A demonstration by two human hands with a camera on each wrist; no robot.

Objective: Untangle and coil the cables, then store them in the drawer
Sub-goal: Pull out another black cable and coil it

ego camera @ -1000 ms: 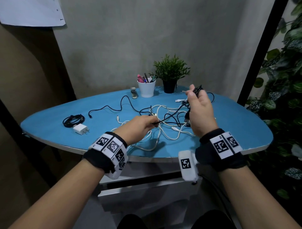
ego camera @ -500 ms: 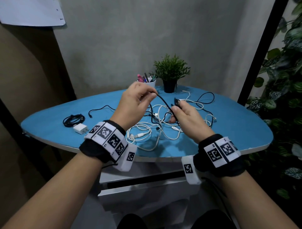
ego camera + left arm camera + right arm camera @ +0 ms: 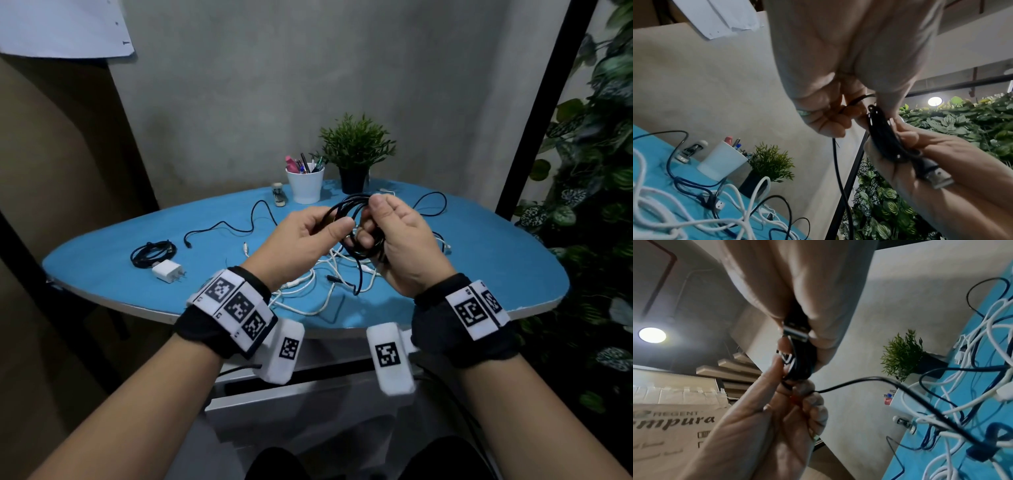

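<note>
Above the blue table (image 3: pixel 479 274) I hold a black cable coil (image 3: pixel 346 207) between both hands. My right hand (image 3: pixel 375 219) grips the coil, with its USB plug (image 3: pixel 795 331) lying in the palm. My left hand (image 3: pixel 325 228) pinches a strand of the same cable next to the coil (image 3: pixel 881 134). The loose black tail (image 3: pixel 358 274) hangs down to the table. Under the hands lies a tangle of white cables (image 3: pixel 308 284) mixed with dark ones. A second black cable (image 3: pixel 226 226) trails to the left.
A coiled black cable (image 3: pixel 152 251) and a white charger (image 3: pixel 166 270) lie at the table's left end. A white pen cup (image 3: pixel 305 186), a small potted plant (image 3: pixel 356 154) and a stapler (image 3: pixel 279 197) stand at the back. White drawers (image 3: pixel 308 394) sit below the table's front edge.
My left hand drew a strand of the black cable up from the table and brought it to my right hand. Both hands now meet at the coil, which has gained loops.
</note>
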